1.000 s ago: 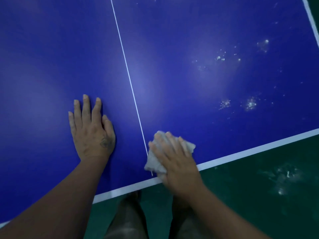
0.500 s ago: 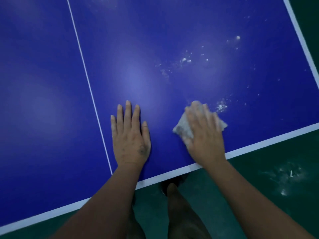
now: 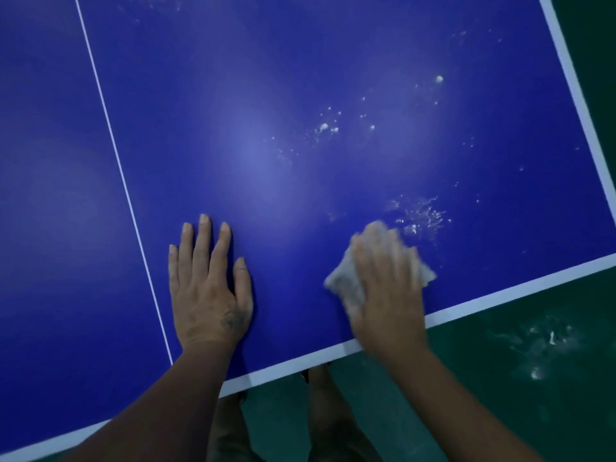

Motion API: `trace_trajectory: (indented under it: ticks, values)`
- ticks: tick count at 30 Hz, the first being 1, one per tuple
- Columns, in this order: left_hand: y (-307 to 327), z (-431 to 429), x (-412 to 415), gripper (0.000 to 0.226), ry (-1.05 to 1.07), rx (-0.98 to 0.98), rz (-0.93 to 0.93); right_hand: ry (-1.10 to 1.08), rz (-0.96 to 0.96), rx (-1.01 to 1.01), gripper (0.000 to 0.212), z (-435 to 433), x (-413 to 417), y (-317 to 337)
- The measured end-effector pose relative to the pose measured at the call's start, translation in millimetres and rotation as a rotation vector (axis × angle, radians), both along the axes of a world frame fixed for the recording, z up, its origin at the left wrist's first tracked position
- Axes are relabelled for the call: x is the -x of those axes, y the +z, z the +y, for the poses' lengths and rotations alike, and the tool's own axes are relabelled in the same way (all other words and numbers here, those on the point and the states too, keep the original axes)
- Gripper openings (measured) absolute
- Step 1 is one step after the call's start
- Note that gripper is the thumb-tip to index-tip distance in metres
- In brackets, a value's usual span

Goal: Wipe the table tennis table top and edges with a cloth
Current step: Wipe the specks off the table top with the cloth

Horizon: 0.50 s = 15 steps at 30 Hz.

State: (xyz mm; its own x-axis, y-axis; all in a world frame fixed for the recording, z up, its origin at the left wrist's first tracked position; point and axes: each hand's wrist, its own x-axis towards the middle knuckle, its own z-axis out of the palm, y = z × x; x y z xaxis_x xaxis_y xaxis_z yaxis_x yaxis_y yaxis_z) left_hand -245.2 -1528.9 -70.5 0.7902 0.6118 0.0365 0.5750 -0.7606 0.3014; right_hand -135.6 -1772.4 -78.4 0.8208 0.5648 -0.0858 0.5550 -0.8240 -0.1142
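Judging by the grime left, wiping of the top is partly done, here near the front edge. The right hand (image 3: 388, 295), motion-blurred, presses a crumpled white cloth (image 3: 343, 283) onto the blue table tennis bench (image 3: 266, 128), fingers laid flat over it. The cloth pokes out on either side of the hand. The left hand (image 3: 208, 295) rests flat and released beside it. White specks (image 3: 420, 215) lie just beyond the right hand, so the next stroke should push forward over them, then along the white edge stripe (image 3: 500, 291).

Your left hand (image 3: 208, 295) lies flat on the blue table top (image 3: 300, 78), just right of the thin white centre line (image 3: 113, 155). Your right hand (image 3: 388, 288), blurred, presses a pale cloth (image 3: 345, 283) down near the white edge stripe (image 3: 500, 288), with white specks (image 3: 420, 215) just beyond it
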Motion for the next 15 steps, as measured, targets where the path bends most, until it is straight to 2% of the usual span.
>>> trace_trajectory:
  ticks: [2, 3, 4, 7, 8, 9, 11, 13, 14, 15]
  values:
    - [-1, 1, 1, 0.058, -0.007, -0.009, -0.002, 0.291, 0.015, 0.014, 0.086, -6, 15, 1]
    - [-2, 1, 1, 0.058, -0.009, -0.013, -0.002, 0.329, 0.003, 0.018, 0.087, -13, 5, 0]
    - [-3, 2, 0, 0.058, -0.008, -0.018, -0.001, 0.266, -0.006, 0.02, 0.085, -18, -10, -1]
    - [-6, 2, 0, 0.058, -0.006, -0.03, 0.003, -0.216, 0.013, 0.02, 0.075, -10, -43, 1]
    - [-7, 2, 0, 0.057, -0.004, -0.032, 0.001, -0.241, 0.008, 0.01, 0.075, 0, -38, 2]
    - [-8, 2, 1, 0.057, -0.004, -0.034, -0.002, -0.159, 0.005, -0.007, 0.075, 12, -25, 1]
    - [-9, 3, 2, 0.057, -0.008, -0.035, -0.01, 0.22, 0.053, -0.02, 0.086, 32, 6, -1]
    - [-9, 3, 2, 0.057, -0.011, -0.042, -0.014, 0.485, 0.054, 0.006, 0.094, 46, -6, -2]
    - [-9, 3, 1, 0.056, -0.01, -0.046, -0.015, 0.503, 0.011, 0.021, 0.094, 52, -26, -4]
    - [-9, 3, 1, 0.056, -0.008, -0.047, -0.016, 0.427, -0.026, 0.04, 0.092, 59, -48, -5]
